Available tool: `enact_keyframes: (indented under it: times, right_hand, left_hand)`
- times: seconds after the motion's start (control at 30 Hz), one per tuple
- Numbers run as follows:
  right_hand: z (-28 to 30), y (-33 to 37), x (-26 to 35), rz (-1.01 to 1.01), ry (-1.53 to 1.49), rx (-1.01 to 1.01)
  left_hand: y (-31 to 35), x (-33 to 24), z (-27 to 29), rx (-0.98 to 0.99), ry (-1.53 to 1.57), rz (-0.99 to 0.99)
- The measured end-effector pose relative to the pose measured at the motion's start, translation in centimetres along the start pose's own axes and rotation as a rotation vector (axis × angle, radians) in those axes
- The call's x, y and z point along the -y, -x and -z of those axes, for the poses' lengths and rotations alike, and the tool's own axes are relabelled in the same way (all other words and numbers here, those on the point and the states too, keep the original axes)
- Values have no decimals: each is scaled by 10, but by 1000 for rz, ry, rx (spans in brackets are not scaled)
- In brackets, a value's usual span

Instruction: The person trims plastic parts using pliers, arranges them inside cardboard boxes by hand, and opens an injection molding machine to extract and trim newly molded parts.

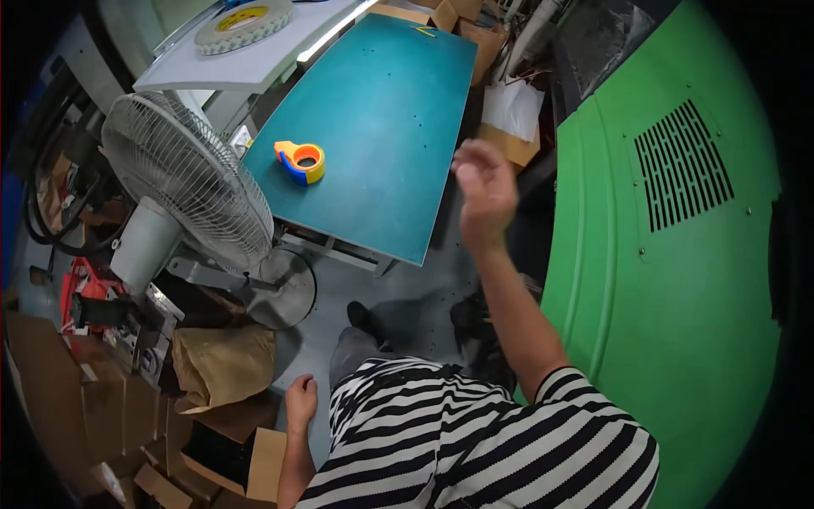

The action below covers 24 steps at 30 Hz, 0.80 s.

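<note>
Tape dispenser, orange, blue and yellow, ring-shaped, looks like moulded plastic (pixel 302 161): sits on the near left part of the flat teal rectangular desk (pixel 373 127), well apart from both hands. Probably light, stiff, a bit smooth; not very fragile by the look of it. Best hold: across the outside of the ring, thumb one side, fingers the other, clear of the orange snout at its upper left (cutting edge likely there, too small to confirm). Hooking a finger through the middle hole should work too.

Right hand (pixel 487 187): raised by the desk's right edge, fingers loosely bent, grip about half open, nothing visible in it; contact with the desk not apparent. Nearest besides the desk: crumpled white plastic sheeting (pixel 514 109), beyond it. Left hand (pixel 302 400): hangs low at the person's side, fingers part curled, inside of the grip hidden, can't tell whether it's empty. Near it, apparently not touched: crumpled brown paper sack (pixel 225 360) and open brown cardboard box (pixel 270 462).
</note>
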State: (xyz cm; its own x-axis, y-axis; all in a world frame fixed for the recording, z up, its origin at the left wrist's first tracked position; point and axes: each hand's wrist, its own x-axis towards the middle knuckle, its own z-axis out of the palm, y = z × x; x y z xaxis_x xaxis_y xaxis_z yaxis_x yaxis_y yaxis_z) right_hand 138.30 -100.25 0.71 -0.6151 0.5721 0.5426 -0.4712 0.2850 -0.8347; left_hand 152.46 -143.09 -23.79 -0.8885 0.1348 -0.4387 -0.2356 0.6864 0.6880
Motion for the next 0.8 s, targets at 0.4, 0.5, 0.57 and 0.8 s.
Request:
enact_keyframes:
  times: [0.4,0.5,0.57,0.8]
  right_hand:
    - [-4,-272,43,768,-244,583]
    - [-22,-324,-4,772,-371,680]
    - [-36,-354,-34,764,-482,750]
    - [-63,-435,-80,739,-789,899]
  left_hand:
    - [-156,-259,-65,-56,226,-136]
    - [-185,-304,-85,-148,184,-195]
    - [-201,-332,-102,-228,162,-185]
    - [-211,-406,-157,-369,188,37]
